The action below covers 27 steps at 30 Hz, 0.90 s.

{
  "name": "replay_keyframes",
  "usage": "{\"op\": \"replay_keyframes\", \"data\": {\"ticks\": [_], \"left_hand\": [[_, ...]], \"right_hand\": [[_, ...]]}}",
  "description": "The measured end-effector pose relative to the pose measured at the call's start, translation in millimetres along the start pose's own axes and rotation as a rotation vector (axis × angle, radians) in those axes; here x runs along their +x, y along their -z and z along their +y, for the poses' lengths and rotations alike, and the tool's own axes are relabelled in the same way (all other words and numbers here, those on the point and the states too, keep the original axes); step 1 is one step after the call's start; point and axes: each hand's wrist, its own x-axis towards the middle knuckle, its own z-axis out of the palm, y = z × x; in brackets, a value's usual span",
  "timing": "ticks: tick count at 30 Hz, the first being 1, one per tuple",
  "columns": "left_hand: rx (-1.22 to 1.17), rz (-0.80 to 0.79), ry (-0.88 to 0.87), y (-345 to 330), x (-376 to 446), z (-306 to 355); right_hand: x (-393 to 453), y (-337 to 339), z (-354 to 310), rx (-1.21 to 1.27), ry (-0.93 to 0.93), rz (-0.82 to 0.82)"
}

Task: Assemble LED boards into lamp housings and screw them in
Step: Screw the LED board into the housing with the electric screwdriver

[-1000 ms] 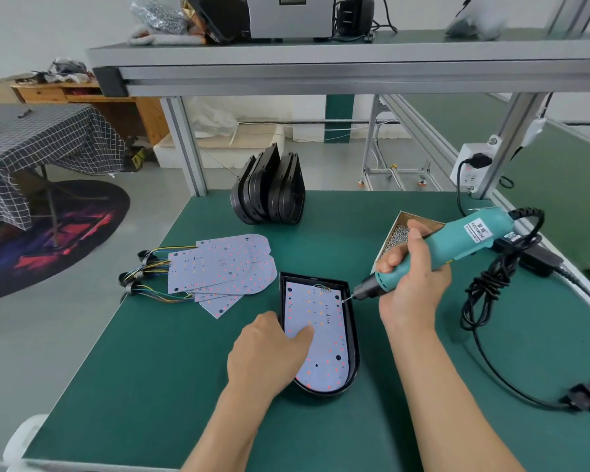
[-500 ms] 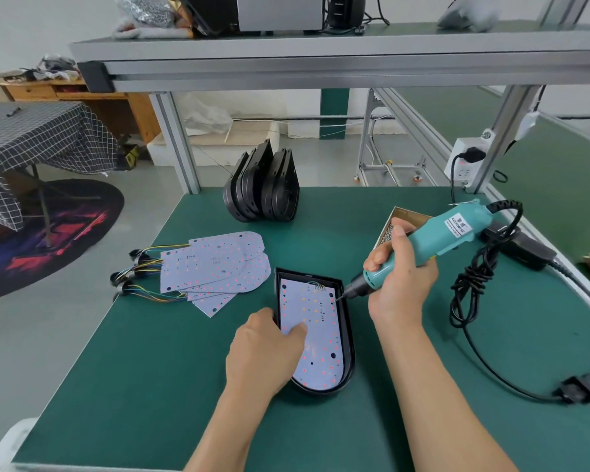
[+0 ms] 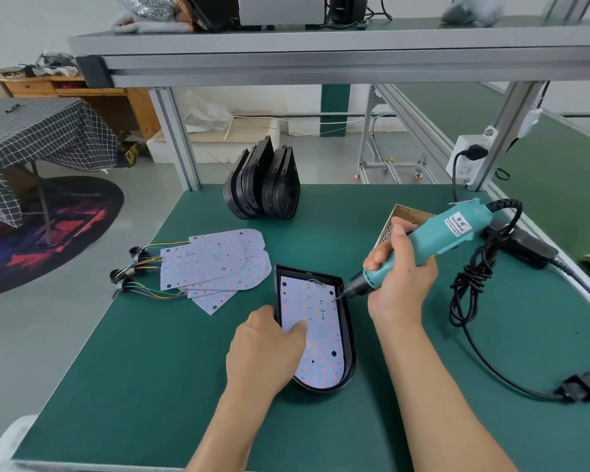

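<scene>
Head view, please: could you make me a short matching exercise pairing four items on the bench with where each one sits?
Things:
1. electric screwdriver
2. spare LED boards
3. empty housings
4. screw box

Places:
A. standing on edge at the far end of the bench
B. behind the right hand
C. fanned out left of the open housing
D. in the right hand

Pairs: 1-D, 2-C, 3-A, 4-B
</scene>
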Motion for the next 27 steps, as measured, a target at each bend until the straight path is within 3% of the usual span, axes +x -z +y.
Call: {"op": "replay_keyframes", "data": {"ticks": [27], "left_hand": [[0.062,-0.003,0.006,4.6,-7.0,7.1]], "right_hand": [[-12.5,-12.6,-6.0,-0.074,0.035,-0.025]]}}
